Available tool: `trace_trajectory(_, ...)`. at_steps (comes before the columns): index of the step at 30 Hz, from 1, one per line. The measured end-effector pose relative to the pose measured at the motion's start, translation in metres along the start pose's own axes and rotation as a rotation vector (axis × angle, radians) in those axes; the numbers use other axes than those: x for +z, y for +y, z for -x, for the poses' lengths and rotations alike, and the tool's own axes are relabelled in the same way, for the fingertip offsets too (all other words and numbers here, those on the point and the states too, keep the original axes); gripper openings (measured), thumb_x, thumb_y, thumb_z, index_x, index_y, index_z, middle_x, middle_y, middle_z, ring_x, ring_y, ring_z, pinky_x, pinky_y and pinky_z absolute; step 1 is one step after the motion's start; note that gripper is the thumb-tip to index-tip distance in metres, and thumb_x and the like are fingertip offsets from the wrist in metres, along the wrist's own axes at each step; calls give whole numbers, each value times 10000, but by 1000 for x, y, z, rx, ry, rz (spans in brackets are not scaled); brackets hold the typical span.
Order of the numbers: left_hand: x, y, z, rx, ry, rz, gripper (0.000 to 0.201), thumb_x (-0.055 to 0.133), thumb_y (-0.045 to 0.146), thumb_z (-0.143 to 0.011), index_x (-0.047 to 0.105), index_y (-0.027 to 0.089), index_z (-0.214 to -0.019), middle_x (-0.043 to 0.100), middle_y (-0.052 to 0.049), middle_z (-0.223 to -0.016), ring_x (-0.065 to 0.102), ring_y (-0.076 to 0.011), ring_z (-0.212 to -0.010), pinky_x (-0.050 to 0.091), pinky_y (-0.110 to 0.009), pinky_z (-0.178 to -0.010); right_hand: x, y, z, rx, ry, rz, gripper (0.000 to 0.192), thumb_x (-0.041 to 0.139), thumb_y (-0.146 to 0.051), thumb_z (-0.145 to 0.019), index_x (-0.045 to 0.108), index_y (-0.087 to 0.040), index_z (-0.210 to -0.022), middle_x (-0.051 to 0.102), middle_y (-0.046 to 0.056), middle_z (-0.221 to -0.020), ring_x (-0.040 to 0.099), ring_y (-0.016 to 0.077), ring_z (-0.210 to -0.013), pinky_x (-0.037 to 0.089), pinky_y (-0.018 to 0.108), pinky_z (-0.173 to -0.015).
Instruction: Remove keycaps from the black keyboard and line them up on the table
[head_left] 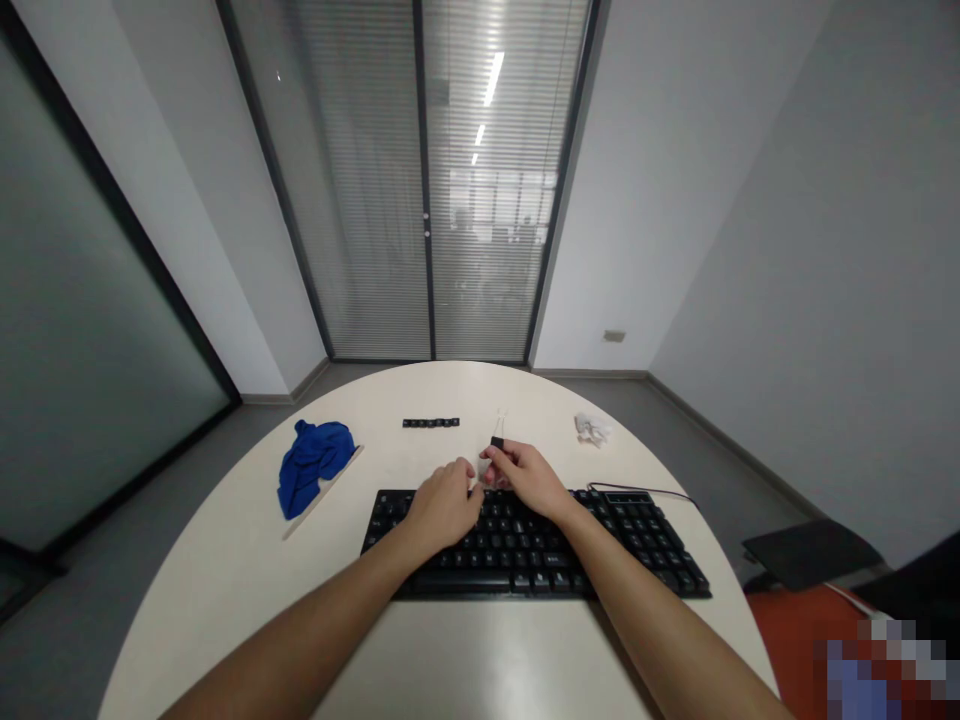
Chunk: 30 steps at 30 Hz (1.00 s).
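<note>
My two forearms reach forward over the near edge of the round table (225, 560), which is pale, smooth and a little shiny. Under my hands lies the black keyboard (540, 545), flat and long, with matte plastic keys in rows and a thin cable leaving its far right corner. My left hand (442, 505) rests on the upper key rows, fingers bent and close together; whether they grip a key I cannot tell. My right hand (525, 478) pinches a small keycap puller (497, 440) with a dark grip and thin wire loops pointing away from me.

I judge that I am in the middle of pulling keycaps: the next move needs the wire loops hooked under one key and a straight, gentle lift.

Farther, a short row of removed black keycaps (430, 423) lies on the table. To the left is a crumpled blue cloth (311, 462), soft, on a thin flat board (330, 487). To the right is a small crumpled white wad (592, 429).
</note>
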<state>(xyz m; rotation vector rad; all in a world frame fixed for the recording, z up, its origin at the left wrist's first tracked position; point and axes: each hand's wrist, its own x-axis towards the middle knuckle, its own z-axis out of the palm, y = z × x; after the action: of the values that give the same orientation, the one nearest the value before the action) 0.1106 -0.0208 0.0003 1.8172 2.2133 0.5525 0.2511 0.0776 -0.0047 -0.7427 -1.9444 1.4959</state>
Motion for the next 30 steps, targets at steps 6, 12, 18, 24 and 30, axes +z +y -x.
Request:
trace_trajectory(6, 2, -4, 20, 129, 88, -121, 196, 413, 235, -939, 604, 192, -924, 668, -88, -972, 597, -241, -947, 452, -350, -816, -11, -14, 7, 33, -122, 92, 441, 564, -577, -869, 658, -146, -858, 726, 57, -791, 648, 168, -692, 499, 272, -655)
trace_trajectory(12, -10, -26, 20, 76, 126, -133, 156, 452, 183, -896, 607, 196, -898, 665, -74, -934, 596, -224, -920, 445, -330, -810, -5, -21, 10, -55, -136, 190, 447, 545, -568, -887, 682, -152, -799, 713, 43, -767, 618, 170, -680, 474, 284, -663)
trace_trajectory(18, -20, -46, 24, 79, 102, -171, 268, 421, 267, -947, 684, 226, -913, 660, -72, -982, 582, -229, -967, 452, -333, -830, 5, -6, 3, 28, -52, 43, 443, 556, -596, -860, 632, -160, -882, 698, 34, -743, 642, 162, -672, 494, 279, -644)
trace_trajectory(24, -17, -45, 22, 163, 104, -162, 312, 415, 309, -964, 719, 266, -1022, 643, -76, -1030, 574, -233, -986, 450, -347, -875, 8, 2, -5, 87, -19, 14, 466, 570, -614, -834, 610, -154, -892, 679, 24, -727, 646, 151, -657, 492, 266, -607)
trace_trajectory(30, -17, -44, 24, 96, 127, -148, 261, 434, 278, -949, 685, 213, -916, 660, -84, -998, 584, -235, -971, 451, -343, -866, 3, 4, -5, 86, -24, -9, 502, 564, -638, -833, 619, -152, -945, 691, 32, -756, 666, 156, -672, 507, 269, -617)
